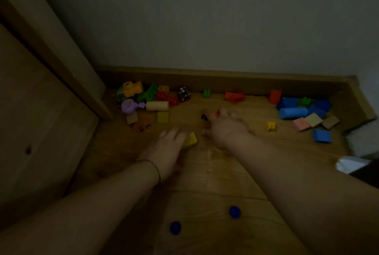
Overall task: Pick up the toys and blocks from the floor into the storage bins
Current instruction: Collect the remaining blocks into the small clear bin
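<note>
Toys and blocks lie scattered on the wooden floor [215, 172] along the wall. My left hand [168, 148] reaches forward with its fingers straight, its thumb side against a yellow wedge block [191, 139]. Further ahead, my right hand [224, 126] is blurred, and its fingers curl over a small orange and black toy [217, 113]. A left pile holds a yellow and purple toy [131, 99], a cream cylinder [157, 106], a puzzle cube [184, 94] and red bricks [167, 97]. On the right lie a blue cylinder [293, 113] and several blue, pink and tan blocks. No storage bin shows.
Two blue discs [235, 212] [175, 228] lie on the floor near me. A wooden door [41, 121] and its frame close off the left side. A skirting board [225, 80] runs along the back wall. Something white [350, 163] sits at the right edge.
</note>
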